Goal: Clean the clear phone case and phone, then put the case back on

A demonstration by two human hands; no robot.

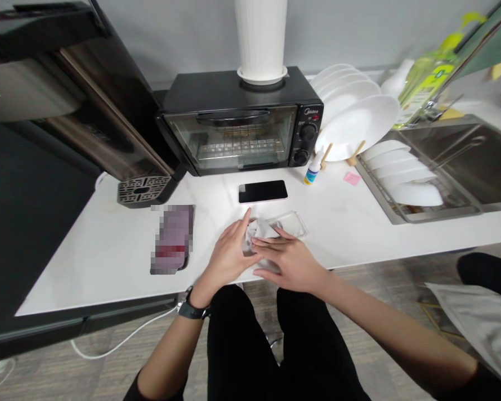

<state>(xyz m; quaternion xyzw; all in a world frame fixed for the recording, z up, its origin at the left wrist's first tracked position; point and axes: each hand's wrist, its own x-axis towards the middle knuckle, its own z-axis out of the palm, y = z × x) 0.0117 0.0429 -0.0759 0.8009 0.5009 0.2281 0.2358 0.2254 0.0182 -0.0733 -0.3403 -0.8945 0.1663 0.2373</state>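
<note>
A crumpled light grey cloth (pixel 264 228) is bunched between my two hands near the counter's front edge. My left hand (pixel 230 253) cups it from the left, with the forefinger stretched up along its side and the thumb below. From the right, my right hand (pixel 290 259) lays its fingers over the cloth, the thumb apart underneath. A clear phone case (pixel 296 224) lies flat just behind my right hand, partly covered by the cloth and fingers. Farther back rests a black-screened phone (pixel 263 191). A small spray bottle (pixel 312 170) with a blue and yellow label stands to its right.
At the back is a black toaster oven (pixel 234 94) bearing a white pot (pixel 261 39). A drink machine (pixel 121 111) and a pixelated flat item (pixel 173 239) are on the left. Racked white plates (pixel 359 125), a pink note (pixel 352 178) and a sink (pixel 476 161) occupy the right.
</note>
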